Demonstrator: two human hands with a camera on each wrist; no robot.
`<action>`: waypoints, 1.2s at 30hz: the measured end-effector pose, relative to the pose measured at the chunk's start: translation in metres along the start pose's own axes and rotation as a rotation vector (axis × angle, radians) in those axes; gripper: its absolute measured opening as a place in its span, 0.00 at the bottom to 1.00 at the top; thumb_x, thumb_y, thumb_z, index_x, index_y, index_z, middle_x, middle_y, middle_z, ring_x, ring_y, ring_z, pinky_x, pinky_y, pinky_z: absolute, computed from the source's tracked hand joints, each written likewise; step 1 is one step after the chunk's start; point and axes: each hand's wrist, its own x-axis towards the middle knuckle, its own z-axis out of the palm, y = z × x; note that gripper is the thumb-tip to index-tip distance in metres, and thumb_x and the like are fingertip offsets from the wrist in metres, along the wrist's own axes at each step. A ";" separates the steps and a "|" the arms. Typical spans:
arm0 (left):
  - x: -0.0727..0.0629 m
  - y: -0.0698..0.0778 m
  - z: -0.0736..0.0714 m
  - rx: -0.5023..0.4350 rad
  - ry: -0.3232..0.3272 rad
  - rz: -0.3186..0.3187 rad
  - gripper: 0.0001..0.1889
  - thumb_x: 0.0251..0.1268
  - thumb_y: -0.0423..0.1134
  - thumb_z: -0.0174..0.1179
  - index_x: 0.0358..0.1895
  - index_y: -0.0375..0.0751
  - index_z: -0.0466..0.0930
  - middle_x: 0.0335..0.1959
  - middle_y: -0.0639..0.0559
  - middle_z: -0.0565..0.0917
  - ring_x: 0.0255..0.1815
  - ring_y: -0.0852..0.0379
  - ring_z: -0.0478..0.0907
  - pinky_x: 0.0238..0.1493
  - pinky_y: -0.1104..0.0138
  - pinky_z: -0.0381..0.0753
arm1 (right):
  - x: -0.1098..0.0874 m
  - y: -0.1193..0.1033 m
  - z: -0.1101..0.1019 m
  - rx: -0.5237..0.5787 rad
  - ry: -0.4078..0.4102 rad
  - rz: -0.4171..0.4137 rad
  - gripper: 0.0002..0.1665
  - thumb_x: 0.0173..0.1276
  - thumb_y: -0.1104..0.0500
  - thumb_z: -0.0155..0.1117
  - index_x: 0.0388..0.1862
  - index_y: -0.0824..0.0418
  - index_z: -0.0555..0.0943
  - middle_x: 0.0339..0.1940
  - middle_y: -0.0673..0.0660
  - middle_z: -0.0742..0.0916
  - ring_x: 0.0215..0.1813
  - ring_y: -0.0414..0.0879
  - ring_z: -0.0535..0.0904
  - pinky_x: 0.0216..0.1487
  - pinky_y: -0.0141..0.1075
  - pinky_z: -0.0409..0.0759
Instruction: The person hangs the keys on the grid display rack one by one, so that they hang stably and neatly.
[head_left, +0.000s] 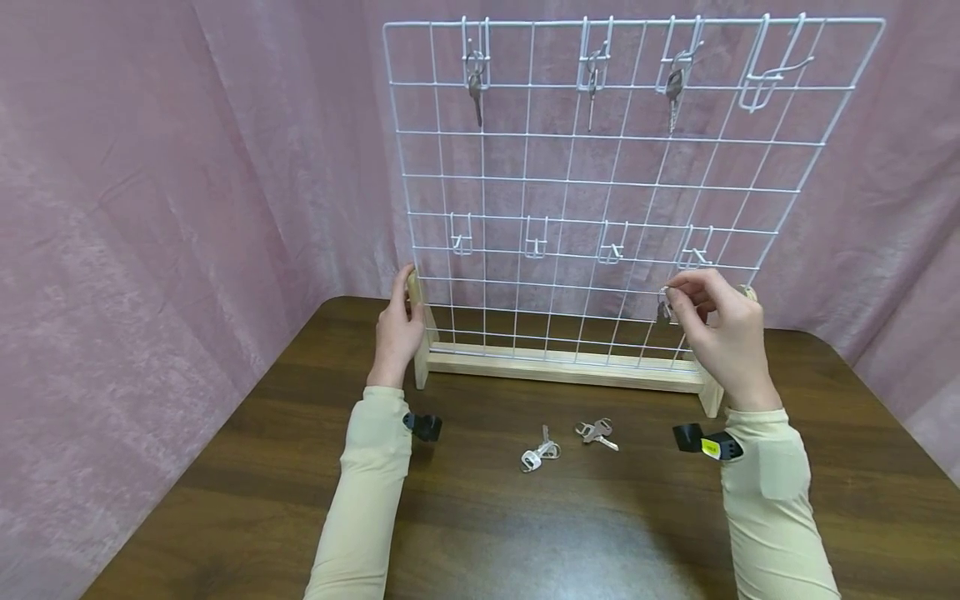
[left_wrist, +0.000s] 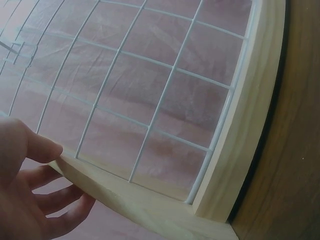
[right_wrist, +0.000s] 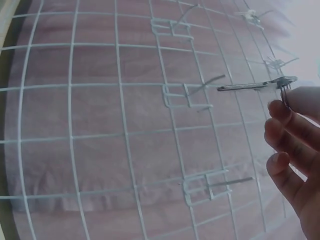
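A white wire grid (head_left: 570, 179) stands upright in a pale wooden base (head_left: 555, 367). My left hand (head_left: 397, 333) grips the wooden side post (left_wrist: 115, 195) at the grid's left end, thumb on one face and fingers on the other. Between thumb and fingertips of my right hand (head_left: 723, 333) is a ring with keys (head_left: 663, 313), pinched by the ring. A key (right_wrist: 245, 86) juts out toward the grid in the right wrist view; how many keys hang there I cannot tell. The lower-right hook (head_left: 694, 257) lies just above this hand, apart from the ring.
Two key sets, one on the left (head_left: 540, 454) and one on the right (head_left: 597, 432), lie on the brown table (head_left: 480, 525). Keys (head_left: 476, 83) hang from three upper hooks; the upper-right hook (head_left: 765, 79) is bare. Several short hooks (head_left: 536, 247) line the lower row. A pink curtain (head_left: 225, 167) hangs behind.
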 end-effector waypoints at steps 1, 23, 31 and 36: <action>0.000 0.000 0.000 -0.001 0.003 0.000 0.32 0.73 0.34 0.47 0.73 0.68 0.53 0.66 0.36 0.74 0.54 0.37 0.80 0.46 0.45 0.82 | 0.001 0.000 -0.002 -0.008 0.017 0.007 0.06 0.60 0.75 0.63 0.37 0.71 0.82 0.25 0.49 0.84 0.29 0.17 0.70 0.32 0.15 0.66; -0.002 0.000 -0.001 0.016 -0.007 -0.009 0.32 0.74 0.35 0.47 0.74 0.70 0.51 0.68 0.37 0.72 0.54 0.38 0.80 0.47 0.46 0.81 | 0.079 -0.001 -0.056 -0.096 0.176 -0.004 0.10 0.65 0.65 0.62 0.38 0.72 0.84 0.30 0.19 0.78 0.29 0.15 0.71 0.32 0.16 0.67; -0.002 0.000 -0.001 0.012 -0.004 -0.005 0.32 0.74 0.35 0.47 0.74 0.69 0.51 0.67 0.37 0.73 0.53 0.38 0.80 0.47 0.46 0.81 | 0.106 -0.009 -0.070 -0.115 0.222 -0.013 0.09 0.65 0.62 0.61 0.38 0.61 0.87 0.28 0.19 0.78 0.28 0.15 0.71 0.33 0.14 0.67; -0.002 -0.001 -0.001 0.012 0.004 -0.001 0.32 0.73 0.35 0.48 0.73 0.69 0.52 0.67 0.37 0.73 0.52 0.37 0.80 0.47 0.46 0.81 | 0.120 -0.014 -0.077 -0.094 0.230 0.035 0.10 0.65 0.60 0.61 0.44 0.55 0.84 0.26 0.20 0.78 0.27 0.17 0.73 0.33 0.13 0.69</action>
